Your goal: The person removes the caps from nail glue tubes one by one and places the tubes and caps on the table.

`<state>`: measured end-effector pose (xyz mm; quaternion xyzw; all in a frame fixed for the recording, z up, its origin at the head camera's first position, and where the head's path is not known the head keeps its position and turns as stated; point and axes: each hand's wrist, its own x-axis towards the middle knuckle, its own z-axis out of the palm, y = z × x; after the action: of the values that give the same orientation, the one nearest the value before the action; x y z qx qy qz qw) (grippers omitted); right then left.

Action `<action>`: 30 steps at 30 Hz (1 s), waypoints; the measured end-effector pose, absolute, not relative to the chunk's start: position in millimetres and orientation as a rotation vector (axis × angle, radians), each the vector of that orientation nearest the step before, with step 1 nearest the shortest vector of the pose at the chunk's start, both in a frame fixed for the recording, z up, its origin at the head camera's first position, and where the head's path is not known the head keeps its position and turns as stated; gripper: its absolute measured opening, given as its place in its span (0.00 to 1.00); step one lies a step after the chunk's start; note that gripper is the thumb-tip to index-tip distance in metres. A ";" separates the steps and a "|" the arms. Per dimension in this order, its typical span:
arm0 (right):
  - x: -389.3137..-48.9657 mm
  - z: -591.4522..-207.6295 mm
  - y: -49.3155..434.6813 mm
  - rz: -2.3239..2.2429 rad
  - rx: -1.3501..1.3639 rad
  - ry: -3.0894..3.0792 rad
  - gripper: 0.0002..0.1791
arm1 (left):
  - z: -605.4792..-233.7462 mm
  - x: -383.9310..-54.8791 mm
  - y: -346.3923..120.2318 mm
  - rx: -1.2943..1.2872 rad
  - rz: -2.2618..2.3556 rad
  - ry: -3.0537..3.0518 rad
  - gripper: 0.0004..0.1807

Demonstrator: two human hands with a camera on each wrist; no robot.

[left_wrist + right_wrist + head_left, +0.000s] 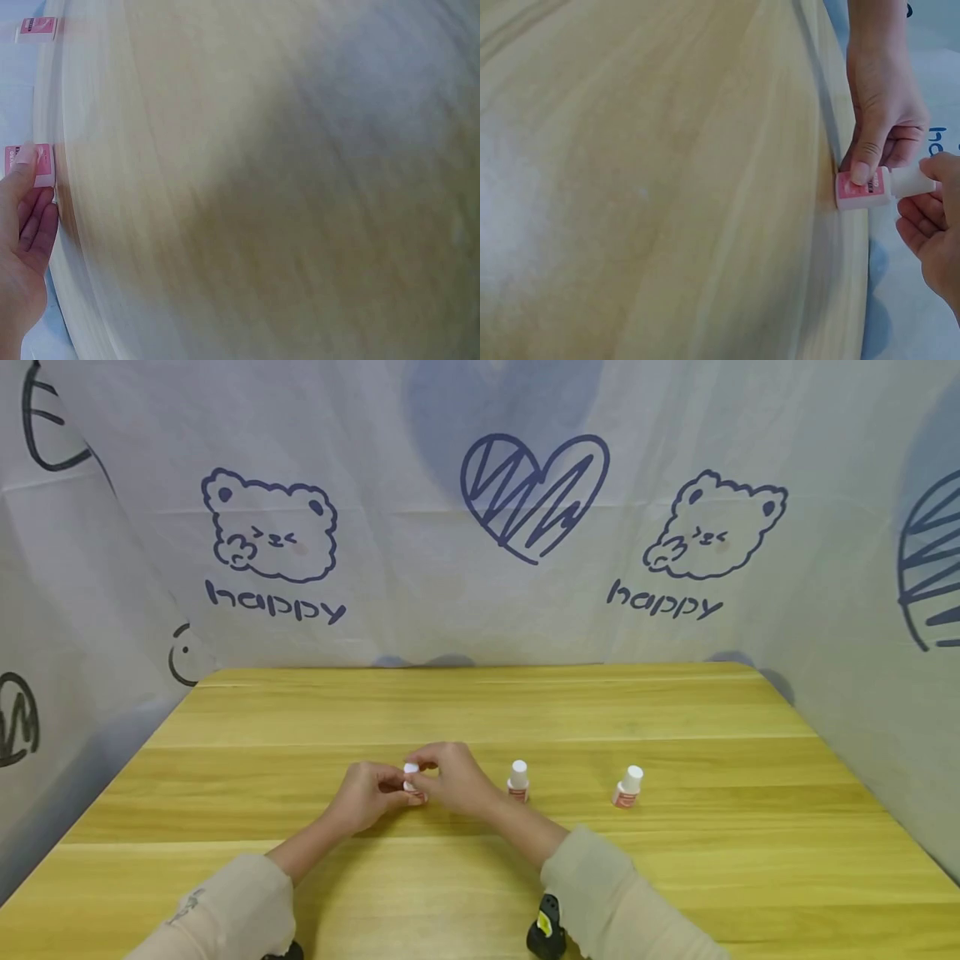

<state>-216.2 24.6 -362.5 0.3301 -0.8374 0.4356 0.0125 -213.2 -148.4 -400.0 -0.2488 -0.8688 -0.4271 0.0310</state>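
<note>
A small white bottle with a pink-red label (414, 792) stands on the table between both hands. My left hand (363, 797) holds its lower body; in the right wrist view the thumb lies across the label (875, 182). From the other side, my right hand (453, 781) pinches the white cap (910, 181) at the top. The cap sits on the bottle, though fingers cover part of it. In the left wrist view, the left hand (22, 255) is beside the bottle (45, 165), whose top lies outside the frame.
Two similar capped bottles stand upright to the right: one white bottle (518, 782) near the right forearm, another bottle (627, 787) farther right. The wooden table (480, 710) ends at the back against a printed curtain (405, 593). Curtain also hangs along both sides.
</note>
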 end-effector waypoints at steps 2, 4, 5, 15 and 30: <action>-215.3 -365.4 23.8 1.388 0.993 -2.597 0.10 | -400.5 -212.8 -148.2 -0.756 -1.311 -2.678 0.07; -214.4 -367.6 22.8 1.425 0.941 -2.591 0.12 | -400.7 -212.6 -148.3 -0.747 -1.306 -2.681 0.07; -214.0 -368.4 22.3 1.443 0.912 -2.588 0.12 | -400.9 -212.5 -148.3 -0.743 -1.304 -2.682 0.07; -213.4 -370.7 19.5 1.411 0.783 -2.548 0.05 | -402.6 -213.5 -147.7 -0.750 -1.302 -2.670 0.07; -215.9 -367.0 22.3 1.388 0.919 -2.592 0.05 | -402.5 -213.3 -148.8 -0.732 -1.298 -2.695 0.07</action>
<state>-215.9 22.3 -367.0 0.2981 -0.8411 0.4503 0.0306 -213.3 -148.8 -402.5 -0.2375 -0.8747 -0.4214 0.0310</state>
